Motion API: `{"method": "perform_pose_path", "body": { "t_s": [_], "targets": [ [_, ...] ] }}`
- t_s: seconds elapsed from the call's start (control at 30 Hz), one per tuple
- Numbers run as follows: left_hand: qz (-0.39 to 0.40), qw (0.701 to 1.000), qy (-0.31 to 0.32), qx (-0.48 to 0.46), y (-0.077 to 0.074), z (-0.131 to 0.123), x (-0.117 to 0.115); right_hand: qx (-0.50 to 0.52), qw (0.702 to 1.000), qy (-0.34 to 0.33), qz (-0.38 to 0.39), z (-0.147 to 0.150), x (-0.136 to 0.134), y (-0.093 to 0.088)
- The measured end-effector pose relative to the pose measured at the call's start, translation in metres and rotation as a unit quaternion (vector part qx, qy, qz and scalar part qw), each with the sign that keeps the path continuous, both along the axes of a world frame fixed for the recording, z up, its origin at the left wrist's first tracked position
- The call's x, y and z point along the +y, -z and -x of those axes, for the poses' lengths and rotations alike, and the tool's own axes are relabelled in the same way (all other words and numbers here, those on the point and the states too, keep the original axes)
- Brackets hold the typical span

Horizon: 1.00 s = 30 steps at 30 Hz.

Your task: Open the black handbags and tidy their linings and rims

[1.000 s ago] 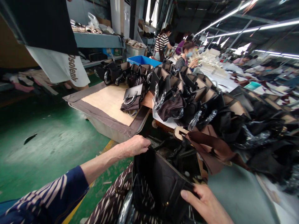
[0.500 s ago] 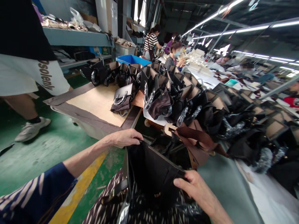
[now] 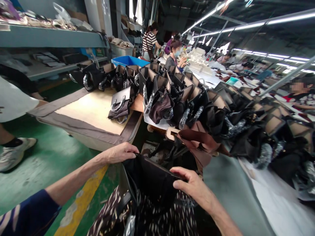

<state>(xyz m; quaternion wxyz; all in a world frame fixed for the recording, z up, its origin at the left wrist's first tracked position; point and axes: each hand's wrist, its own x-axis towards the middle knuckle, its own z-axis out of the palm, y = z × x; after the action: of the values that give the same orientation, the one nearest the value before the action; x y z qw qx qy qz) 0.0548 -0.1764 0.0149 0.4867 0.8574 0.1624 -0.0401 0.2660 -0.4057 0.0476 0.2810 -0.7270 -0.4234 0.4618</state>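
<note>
A dark brown, half-finished handbag (image 3: 150,183) rests on my lap with its mouth facing up. My left hand (image 3: 120,152) is closed on the bag's far left corner. My right hand (image 3: 194,187) is closed on the near right rim, thumb on top. Both hands hold the rim apart. My lap is covered by a brown patterned cloth (image 3: 157,219). A brown leather flap with a tan strap end (image 3: 197,139) lies just beyond the bag.
Several dark open-topped bags (image 3: 187,98) with plastic-wrapped handles crowd a long table (image 3: 236,193) to the right. One bag (image 3: 120,106) lies on a tan board (image 3: 93,109). A person's leg and sneaker (image 3: 13,155) stand on the green floor at left. Co-workers sit farther back.
My right hand slid up the bag's right side to its top rim. The bag rose and shifted left. The view panned, and the standing person moved toward the left edge.
</note>
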Motion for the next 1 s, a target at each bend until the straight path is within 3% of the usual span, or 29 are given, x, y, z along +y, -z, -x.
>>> {"method": "perform_pose_path", "body": {
  "t_s": [0.1, 0.33, 0.63, 1.0],
  "targets": [
    [-0.004, 1.0, -0.001, 0.004, 0.0, 0.0, 0.0, 0.017, 1.0, 0.014, -0.008, -0.001, 0.003, -0.004],
    [-0.003, 1.0, -0.005, 0.001, -0.004, 0.002, -0.003, -0.091, 0.996, -0.019, -0.011, 0.011, 0.012, -0.011],
    [-0.024, 1.0, 0.013, -0.002, -0.008, 0.002, -0.004, -0.086, 0.996, -0.029, 0.001, 0.011, 0.014, -0.01],
    [-0.011, 1.0, 0.009, 0.001, -0.009, 0.002, -0.004, -0.19, 0.98, -0.039, -0.038, 0.013, 0.012, -0.004]
  ]
}}
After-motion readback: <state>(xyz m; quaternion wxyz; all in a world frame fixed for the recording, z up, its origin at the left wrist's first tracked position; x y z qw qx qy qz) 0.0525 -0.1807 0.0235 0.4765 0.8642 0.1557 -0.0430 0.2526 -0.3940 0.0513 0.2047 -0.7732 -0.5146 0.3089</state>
